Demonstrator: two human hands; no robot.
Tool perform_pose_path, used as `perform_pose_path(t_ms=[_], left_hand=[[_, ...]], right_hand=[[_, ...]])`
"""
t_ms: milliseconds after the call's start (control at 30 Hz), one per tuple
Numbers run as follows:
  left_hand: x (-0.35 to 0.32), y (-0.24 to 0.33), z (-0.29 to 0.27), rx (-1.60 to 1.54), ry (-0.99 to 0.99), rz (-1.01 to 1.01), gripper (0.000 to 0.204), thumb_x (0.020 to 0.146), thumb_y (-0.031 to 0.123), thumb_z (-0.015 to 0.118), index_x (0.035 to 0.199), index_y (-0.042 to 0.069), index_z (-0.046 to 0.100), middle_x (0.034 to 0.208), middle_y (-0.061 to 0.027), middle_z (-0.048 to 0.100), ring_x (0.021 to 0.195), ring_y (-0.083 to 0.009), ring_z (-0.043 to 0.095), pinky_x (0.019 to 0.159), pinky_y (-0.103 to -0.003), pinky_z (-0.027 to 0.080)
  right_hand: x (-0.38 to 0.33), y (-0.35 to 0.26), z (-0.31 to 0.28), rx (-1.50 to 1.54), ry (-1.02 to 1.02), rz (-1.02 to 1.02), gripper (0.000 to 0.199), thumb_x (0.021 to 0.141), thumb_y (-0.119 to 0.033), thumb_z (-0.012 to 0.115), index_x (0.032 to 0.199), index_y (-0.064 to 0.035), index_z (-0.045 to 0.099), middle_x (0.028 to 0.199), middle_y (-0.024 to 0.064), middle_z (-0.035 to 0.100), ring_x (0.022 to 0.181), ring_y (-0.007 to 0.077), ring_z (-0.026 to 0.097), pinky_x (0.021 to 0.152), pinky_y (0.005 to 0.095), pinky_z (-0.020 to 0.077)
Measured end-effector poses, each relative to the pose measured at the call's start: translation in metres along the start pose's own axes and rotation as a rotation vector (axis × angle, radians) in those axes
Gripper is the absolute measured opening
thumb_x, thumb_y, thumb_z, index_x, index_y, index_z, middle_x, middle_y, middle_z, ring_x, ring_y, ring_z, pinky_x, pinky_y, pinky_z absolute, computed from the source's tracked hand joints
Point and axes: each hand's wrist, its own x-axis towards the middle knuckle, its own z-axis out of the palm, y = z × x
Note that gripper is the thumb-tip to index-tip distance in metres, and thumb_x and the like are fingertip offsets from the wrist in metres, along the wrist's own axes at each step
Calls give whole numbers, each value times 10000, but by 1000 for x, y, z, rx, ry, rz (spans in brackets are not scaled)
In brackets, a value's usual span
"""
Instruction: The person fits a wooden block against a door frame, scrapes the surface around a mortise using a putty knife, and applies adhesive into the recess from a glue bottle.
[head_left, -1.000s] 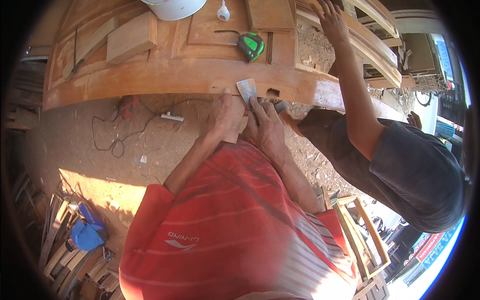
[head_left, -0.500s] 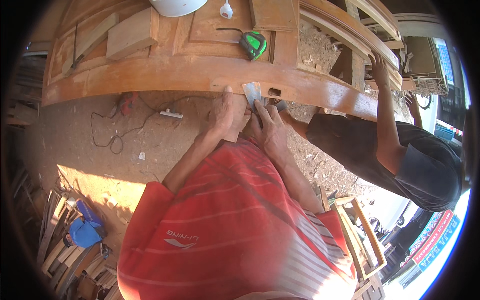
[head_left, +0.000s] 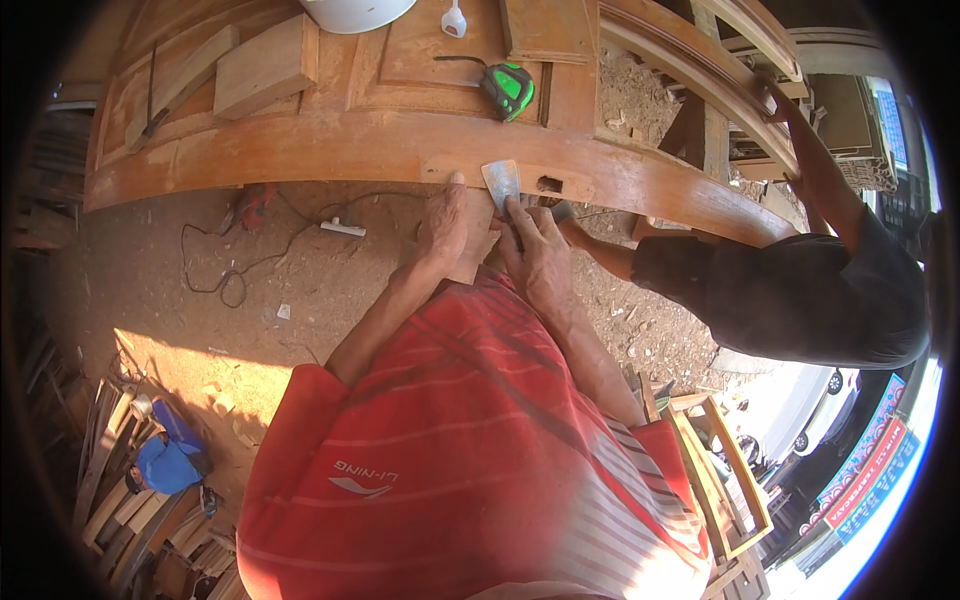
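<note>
My right hand [head_left: 540,255] is closed round a putty knife [head_left: 501,180]. Its wide metal blade lies against the front edge of a brown wooden door panel [head_left: 330,140], just left of a small rectangular cutout [head_left: 549,185]. Beside it, my left hand [head_left: 443,225] is closed at the side of a flat tan piece [head_left: 474,240], with the thumb up by the panel's edge. The left fingers are mostly hidden, and I cannot tell what the tan piece is made of.
On the panel lie a green tape measure [head_left: 507,91], wooden blocks [head_left: 266,68], a white tub [head_left: 357,12] and a small white bottle [head_left: 454,20]. A co-worker in dark clothes [head_left: 790,295] leans in at right. A cable and power strip [head_left: 343,229] lie on the ground.
The putty knife's blade has slid slightly left and turned a little. At right the co-worker has shifted, with the torso and arms in a new position. My left hand stays nearly still.
</note>
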Motion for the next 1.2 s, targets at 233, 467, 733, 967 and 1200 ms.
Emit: perform_pose_path(t_ms=[233,467,733,967,1200], left_hand=[[7,-16,1,74,9,43,760,1104,595,320,1093,-89,651,1047,-329,668,1012,-458,622,934,-511,459],[5,-12,2,76,33,124,736,1107,566,332,1134,-96,651,1114,-377,657,1089,-525,608,962,-517,464],[-11,15,-1,-248,-112,-51,692,1115,541,358,1069,-66,686,930,-180,765,936,-306,728,875,-409,553],[7,-13,3,11,17,70,675,1120,519,385,1101,-91,674,1028,-253,739,1037,-350,703,914,-422,516],[19,-34,9,-130,-4,98,616,1123,472,416,1148,-88,672,1120,-285,716,1046,-368,664,938,-451,489]], right_hand=[[2,-4,-1,-25,-62,-4,434,927,-49,713,1353,0,640,1081,172,666,943,355,681,780,431,570],[5,-6,-1,-57,-76,-14,430,937,-96,684,1356,-16,629,1036,150,634,942,347,677,770,445,595],[16,-14,-18,28,90,95,430,968,-97,688,1386,-20,621,1130,205,663,974,388,675,809,463,565],[4,-4,0,-15,-44,96,428,973,-115,691,1386,-21,623,1107,199,657,976,374,685,802,452,570],[1,-7,3,-81,-17,-45,426,933,-65,724,1350,-33,648,1061,155,656,937,344,687,771,434,575]])
